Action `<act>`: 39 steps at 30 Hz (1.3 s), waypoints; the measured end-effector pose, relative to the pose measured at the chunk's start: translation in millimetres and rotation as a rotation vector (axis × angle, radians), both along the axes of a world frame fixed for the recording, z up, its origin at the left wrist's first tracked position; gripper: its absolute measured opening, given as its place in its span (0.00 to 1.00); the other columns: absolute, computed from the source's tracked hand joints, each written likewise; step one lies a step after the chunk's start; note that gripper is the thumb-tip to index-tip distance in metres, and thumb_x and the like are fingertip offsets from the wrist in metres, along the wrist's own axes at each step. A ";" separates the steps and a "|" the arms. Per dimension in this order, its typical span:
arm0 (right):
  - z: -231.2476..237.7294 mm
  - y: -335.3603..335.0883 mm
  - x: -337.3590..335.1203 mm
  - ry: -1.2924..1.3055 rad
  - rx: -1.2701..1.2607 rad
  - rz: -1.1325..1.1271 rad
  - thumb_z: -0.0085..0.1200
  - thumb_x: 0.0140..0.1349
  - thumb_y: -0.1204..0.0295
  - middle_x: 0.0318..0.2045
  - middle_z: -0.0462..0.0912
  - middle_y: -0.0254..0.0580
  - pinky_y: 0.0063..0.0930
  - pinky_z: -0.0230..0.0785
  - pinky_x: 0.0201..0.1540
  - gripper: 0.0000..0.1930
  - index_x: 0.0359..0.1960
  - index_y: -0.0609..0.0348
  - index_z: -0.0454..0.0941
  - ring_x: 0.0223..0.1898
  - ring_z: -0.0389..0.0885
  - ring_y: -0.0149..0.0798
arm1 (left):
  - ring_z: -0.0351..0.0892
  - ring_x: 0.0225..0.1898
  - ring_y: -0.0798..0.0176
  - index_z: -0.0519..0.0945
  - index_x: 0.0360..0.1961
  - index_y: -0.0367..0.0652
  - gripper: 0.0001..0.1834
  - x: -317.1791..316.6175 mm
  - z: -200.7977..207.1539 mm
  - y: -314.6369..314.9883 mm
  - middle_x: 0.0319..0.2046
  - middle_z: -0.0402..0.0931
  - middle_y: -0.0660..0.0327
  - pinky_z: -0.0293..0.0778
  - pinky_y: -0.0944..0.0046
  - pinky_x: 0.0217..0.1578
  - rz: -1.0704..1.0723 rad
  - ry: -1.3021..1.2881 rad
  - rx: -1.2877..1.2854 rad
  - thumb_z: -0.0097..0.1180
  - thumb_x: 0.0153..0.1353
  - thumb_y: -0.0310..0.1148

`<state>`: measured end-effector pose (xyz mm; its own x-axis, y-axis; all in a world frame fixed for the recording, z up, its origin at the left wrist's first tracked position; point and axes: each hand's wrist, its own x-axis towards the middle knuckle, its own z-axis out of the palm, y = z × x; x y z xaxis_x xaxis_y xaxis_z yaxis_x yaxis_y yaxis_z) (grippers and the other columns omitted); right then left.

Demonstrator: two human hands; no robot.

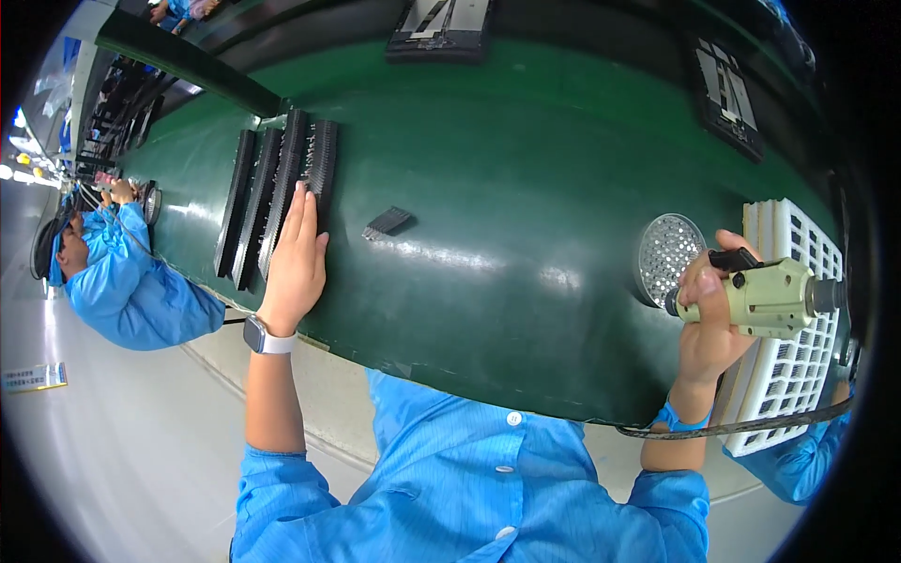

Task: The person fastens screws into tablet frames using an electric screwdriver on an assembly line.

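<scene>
Several long black ridged strips (251,202) lie side by side on the green table, left of centre. My left hand (296,261) rests flat with fingers stretched out against the right-hand strips, gripping nothing. My right hand (710,305) is closed around a pale green power screwdriver (771,297) with a black lever, held at the table's right side. Its narrow end points left, close to a round dish (670,255) of small shiny pieces, too small to name. A short black ridged piece (389,223) lies alone between my hands.
A white grid tray (786,375) stands at the right edge, with a dark cable (751,427) crossing below it. Two dark framed panels, one at the far middle (439,33) and one at the far right (727,97), lie beyond. Another person (131,272) sits at left.
</scene>
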<state>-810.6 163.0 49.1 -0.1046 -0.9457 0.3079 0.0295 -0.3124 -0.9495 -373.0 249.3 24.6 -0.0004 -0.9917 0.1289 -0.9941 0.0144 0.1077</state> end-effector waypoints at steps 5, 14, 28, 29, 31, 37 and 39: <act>-3.9 -3.3 -2.7 -0.028 -0.037 0.013 0.55 0.60 0.79 0.26 0.76 0.38 0.18 0.66 0.27 0.19 0.53 0.70 0.73 0.23 0.71 0.26 | 0.61 0.69 0.39 0.58 0.69 0.29 0.33 -8.8 15.5 3.4 0.71 0.53 0.39 0.63 0.54 0.66 0.028 0.059 0.002 0.53 0.65 0.24; -1.1 -1.3 -2.3 -0.002 -0.061 0.035 0.55 0.61 0.78 0.25 0.76 0.38 0.19 0.67 0.27 0.19 0.54 0.71 0.72 0.23 0.71 0.26 | 0.65 0.67 0.41 0.64 0.68 0.34 0.32 -3.1 4.3 37.7 0.72 0.57 0.47 0.66 0.55 0.63 0.057 0.066 -0.032 0.57 0.62 0.25; -2.6 -2.3 -2.8 0.000 -0.046 0.025 0.57 0.60 0.76 0.25 0.75 0.40 0.22 0.66 0.28 0.21 0.55 0.71 0.72 0.24 0.71 0.28 | 0.53 0.73 0.43 0.54 0.72 0.31 0.35 -11.9 6.3 55.5 0.74 0.49 0.44 0.54 0.56 0.70 0.127 0.262 0.051 0.50 0.64 0.20; -3.0 -3.0 -3.0 0.014 -0.046 0.031 0.56 0.60 0.76 0.24 0.75 0.41 0.22 0.66 0.28 0.21 0.55 0.72 0.71 0.24 0.71 0.29 | 0.53 0.73 0.43 0.54 0.72 0.31 0.35 -11.3 8.8 56.9 0.74 0.49 0.44 0.54 0.56 0.70 0.130 0.259 0.052 0.50 0.64 0.20; -1.8 -2.5 -1.6 0.009 -0.048 0.033 0.56 0.61 0.76 0.24 0.75 0.41 0.22 0.65 0.28 0.21 0.55 0.72 0.71 0.24 0.71 0.29 | 0.53 0.74 0.44 0.55 0.72 0.31 0.35 -6.8 10.9 63.6 0.74 0.48 0.45 0.53 0.56 0.71 0.125 0.357 0.030 0.50 0.64 0.20; -2.8 -4.3 -3.1 0.007 -0.056 0.030 0.53 0.61 0.77 0.23 0.75 0.41 0.22 0.64 0.28 0.20 0.55 0.73 0.71 0.24 0.70 0.29 | 0.55 0.73 0.46 0.55 0.72 0.32 0.37 -5.2 0.9 67.6 0.73 0.52 0.45 0.54 0.57 0.70 0.167 0.242 0.011 0.55 0.64 0.23; -3.1 -4.6 -3.3 0.014 -0.050 0.021 0.53 0.61 0.77 0.23 0.74 0.41 0.22 0.64 0.28 0.20 0.55 0.73 0.71 0.24 0.70 0.29 | 0.56 0.73 0.47 0.56 0.72 0.34 0.39 -2.4 7.4 65.5 0.72 0.55 0.45 0.56 0.57 0.69 0.175 0.393 -0.011 0.59 0.61 0.25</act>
